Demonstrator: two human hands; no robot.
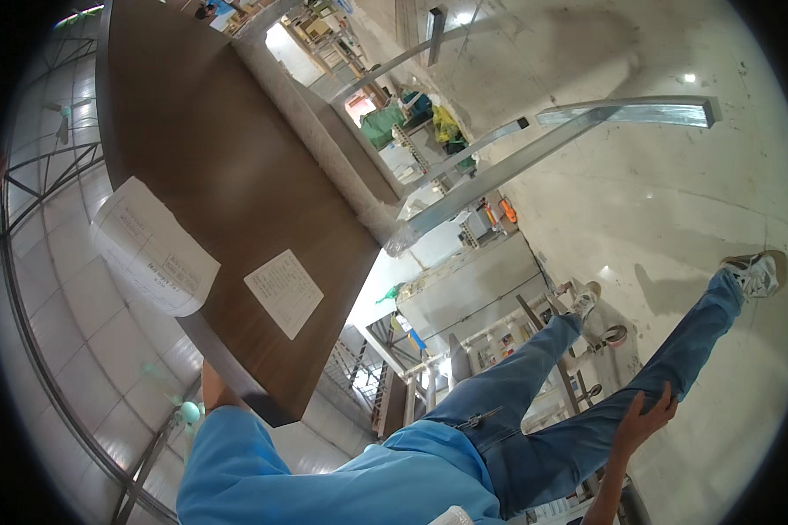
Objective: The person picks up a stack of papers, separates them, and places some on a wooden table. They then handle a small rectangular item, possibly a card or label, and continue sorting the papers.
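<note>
A dark brown tabletop (219, 157) fills the upper left, tilted, with metal legs (517, 166) reaching to the right. My left forearm (219, 389) in a blue sleeve goes behind the tabletop's near corner, which hides my left hand. A stack of white printed sheets (158, 254) lies over the tabletop's left edge, and a single white label (284, 293) lies flat on its surface. Clear wrap (306, 149) covers the long edge beside the legs. My right hand (646, 422) hangs beside my jeans leg (622, 411), fingers apart and holding nothing.
A tape roll (615, 334) lies on the pale floor (674, 201) near my shoes. Beyond the table legs are an orange tool (508, 210), a large grey box-like block (473, 289), and green and yellow bags (446, 127). Metal frames stand behind me to the lower middle.
</note>
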